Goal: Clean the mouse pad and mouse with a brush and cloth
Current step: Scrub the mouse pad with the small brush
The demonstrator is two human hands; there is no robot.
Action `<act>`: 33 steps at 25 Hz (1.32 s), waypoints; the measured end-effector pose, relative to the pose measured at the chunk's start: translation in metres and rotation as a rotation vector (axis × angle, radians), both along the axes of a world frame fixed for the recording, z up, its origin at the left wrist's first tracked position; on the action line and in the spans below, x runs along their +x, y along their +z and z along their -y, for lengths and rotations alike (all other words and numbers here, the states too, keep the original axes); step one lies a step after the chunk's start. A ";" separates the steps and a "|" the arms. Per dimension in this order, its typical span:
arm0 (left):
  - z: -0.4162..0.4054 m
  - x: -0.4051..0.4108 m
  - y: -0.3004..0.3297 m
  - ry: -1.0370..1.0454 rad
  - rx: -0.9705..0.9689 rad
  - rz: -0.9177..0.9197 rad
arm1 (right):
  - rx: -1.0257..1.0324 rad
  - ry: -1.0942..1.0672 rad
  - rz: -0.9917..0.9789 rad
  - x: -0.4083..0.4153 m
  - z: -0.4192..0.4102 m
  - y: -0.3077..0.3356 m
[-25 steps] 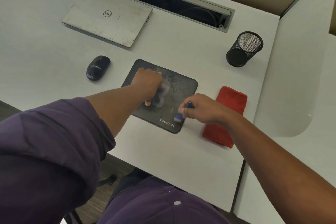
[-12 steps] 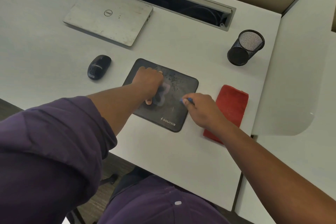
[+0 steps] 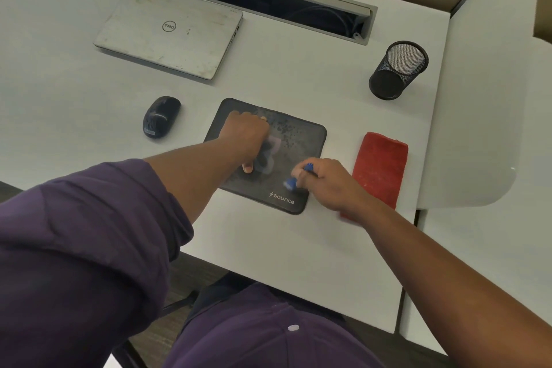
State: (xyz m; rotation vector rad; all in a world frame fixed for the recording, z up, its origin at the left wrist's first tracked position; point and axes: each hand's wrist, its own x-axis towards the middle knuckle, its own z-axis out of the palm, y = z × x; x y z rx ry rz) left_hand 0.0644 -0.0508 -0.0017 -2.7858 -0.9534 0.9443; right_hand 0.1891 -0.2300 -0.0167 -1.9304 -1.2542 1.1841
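Observation:
A black mouse pad (image 3: 301, 140) with grey dust specks lies at the desk's middle. My left hand (image 3: 246, 136) rests on its left half, fingers curled under and thumb on the pad, holding nothing that I can make out. Over the pad's near right corner, my right hand (image 3: 327, 185) pinches a small blue brush (image 3: 298, 177) whose blurred tip touches the pad. The dark mouse (image 3: 161, 116) sits on the desk left of the pad. A folded red cloth (image 3: 382, 164) lies just right of the pad, partly behind my right wrist.
A closed silver laptop (image 3: 170, 30) lies at the back left. An open cable hatch (image 3: 286, 3) sits behind the pad. A black mesh pen cup (image 3: 397, 69) stands at the back right. The desk's near edge (image 3: 268, 278) runs just in front of my lap.
The brush swept away from me across the pad's right side, then came back toward the near right corner. My left hand stayed on the pad.

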 end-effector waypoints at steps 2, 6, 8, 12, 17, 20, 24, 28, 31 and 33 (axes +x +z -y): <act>-0.002 -0.004 -0.001 -0.010 0.005 0.020 | 0.140 -0.106 0.099 0.001 -0.003 0.003; -0.005 -0.005 0.002 -0.025 -0.012 0.043 | -0.034 0.024 0.160 -0.010 -0.006 0.005; -0.007 -0.007 0.002 -0.044 -0.026 0.035 | 0.007 0.000 0.100 -0.017 -0.004 0.009; -0.010 -0.008 0.001 -0.077 -0.033 0.045 | 0.096 -0.052 0.261 -0.025 -0.003 0.007; -0.012 -0.013 -0.001 -0.096 -0.052 0.084 | 0.182 -0.182 0.166 -0.040 0.005 0.004; -0.015 -0.015 -0.002 -0.124 -0.062 0.099 | 0.019 -0.123 0.247 -0.041 0.009 -0.001; -0.016 -0.018 -0.004 -0.162 -0.067 0.103 | 0.088 -0.275 -0.001 -0.060 0.017 0.003; -0.017 -0.020 -0.006 -0.163 -0.069 0.108 | -0.024 -0.260 0.106 -0.066 0.021 -0.004; -0.017 -0.019 -0.005 -0.180 -0.070 0.087 | 0.001 -0.468 -0.016 -0.072 0.020 -0.005; -0.017 -0.017 -0.006 -0.185 -0.085 0.074 | 0.042 -0.496 0.042 -0.070 0.022 -0.005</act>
